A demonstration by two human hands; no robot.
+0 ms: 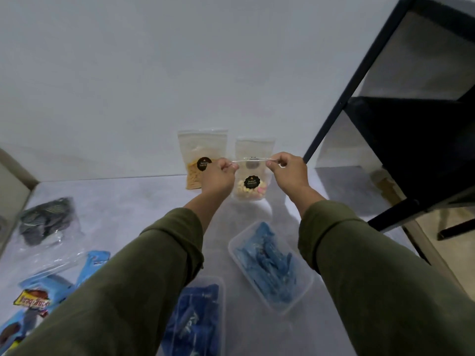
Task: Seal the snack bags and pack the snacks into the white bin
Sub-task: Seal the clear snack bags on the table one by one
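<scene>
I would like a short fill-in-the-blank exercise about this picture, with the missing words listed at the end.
1. Both hands, the left hand and the right hand, pinch the top edge of a clear ____ bag.
2. Its black sticker reads "Biskuit ____".
3. The two clear plastic containers near the person hold ____ wrappers.
4. The sleeves are olive ____.

Missing words: snack; Gemrose; blue; green

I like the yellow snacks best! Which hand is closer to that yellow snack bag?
Left. The left hand overlaps the yellow snack bag, pinching the clear bag. The right hand pinches its other corner, farther away.
</scene>
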